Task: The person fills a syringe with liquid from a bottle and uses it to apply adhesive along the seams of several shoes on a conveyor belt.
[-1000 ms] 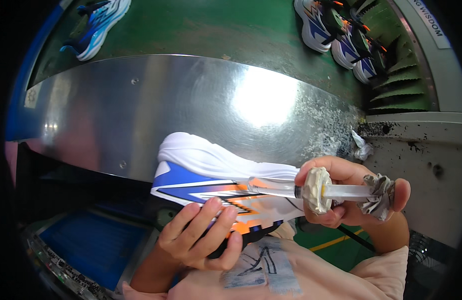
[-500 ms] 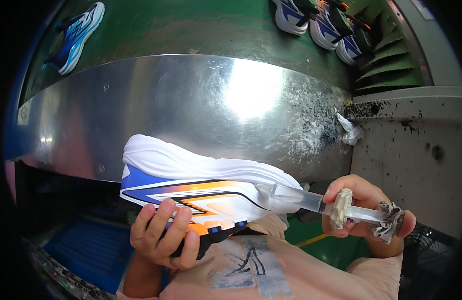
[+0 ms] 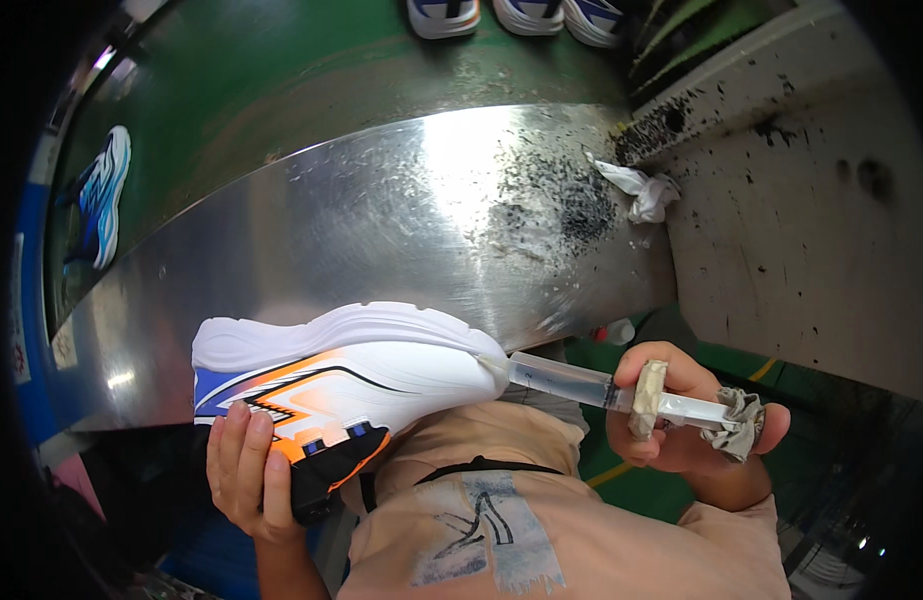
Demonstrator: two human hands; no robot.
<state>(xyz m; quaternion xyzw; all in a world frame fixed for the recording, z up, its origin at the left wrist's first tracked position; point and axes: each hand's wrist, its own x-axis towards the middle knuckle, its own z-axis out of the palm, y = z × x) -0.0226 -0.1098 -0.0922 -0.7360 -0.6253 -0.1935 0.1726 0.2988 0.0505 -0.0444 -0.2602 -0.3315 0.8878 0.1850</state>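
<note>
The right hand [image 3: 681, 455] pinched a clear plastic syringe [image 3: 566, 380] at the toe of a white, blue and orange sports shoe [image 3: 421, 370].
The left hand [image 3: 249, 470], fingers side by side, clasped the heel end; the syringe's tip apparently met the toe. Beyond the shoe stretched a shiny steel worktop [image 3: 311, 230], with crumpled white paper [image 3: 649, 195] near its right end.

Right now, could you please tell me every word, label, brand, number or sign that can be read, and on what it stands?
No word or number reads clearly.
Syringe: barrel markings, too small to read with certainty.
Held shoe: stripes and graphics, no legible wording.
Shirt: dark strokes on a grey patch, no clear word.
Far-left label: too blurred.
Worktop sticker: too small.
</note>
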